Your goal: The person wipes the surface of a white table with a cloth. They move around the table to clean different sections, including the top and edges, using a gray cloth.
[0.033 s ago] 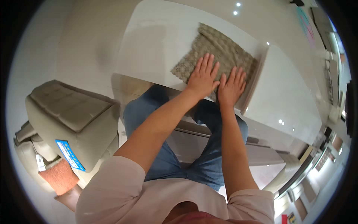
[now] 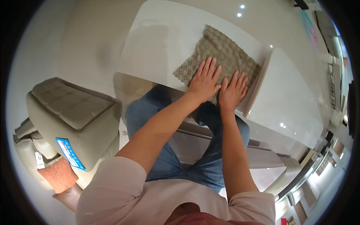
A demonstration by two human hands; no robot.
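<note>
Here, a square of olive-brown patterned fabric point(image 2: 219, 56) lies flat on the glossy white counter point(image 2: 161, 41), near its front edge. Left hand point(image 2: 204, 80) and right hand point(image 2: 233, 92) both press on the cloth's near part, palms down, side by side; each grip is apart, fingers spread, clasping nothing. Beyond: a grey tufted ottoman point(image 2: 73, 112) stands at the left, with an orange cushion point(image 2: 56, 174) beside it.

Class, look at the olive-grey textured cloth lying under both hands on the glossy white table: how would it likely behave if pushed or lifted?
The cloth lies flat and thin, so it would probably droop limply when lifted. The table looks glossy, so a push may slide it, perhaps bunching it. With the left hand and right hand pressing flat, it likely stays pinned.
</note>
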